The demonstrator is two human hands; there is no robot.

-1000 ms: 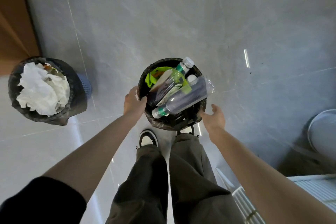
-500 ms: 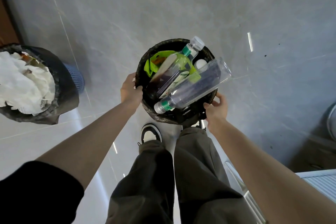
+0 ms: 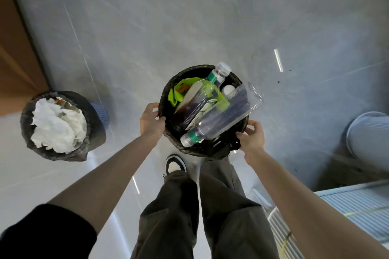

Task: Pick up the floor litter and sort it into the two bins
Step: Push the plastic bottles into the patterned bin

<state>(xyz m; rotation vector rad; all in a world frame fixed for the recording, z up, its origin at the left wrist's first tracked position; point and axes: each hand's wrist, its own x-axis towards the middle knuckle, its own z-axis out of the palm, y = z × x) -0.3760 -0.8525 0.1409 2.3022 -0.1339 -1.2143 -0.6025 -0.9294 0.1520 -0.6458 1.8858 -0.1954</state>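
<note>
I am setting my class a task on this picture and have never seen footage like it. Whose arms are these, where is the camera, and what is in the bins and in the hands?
There is no machine here. A person wears a camera on the head, and it looks down at their own arms, legs and the grey tiled floor. The left hand and right hand grip opposite sides of a round black-lined bin. It holds clear plastic bottles and a green wrapper. To the person's left, a second black-lined bin stands on the floor, full of crumpled white paper.
</note>
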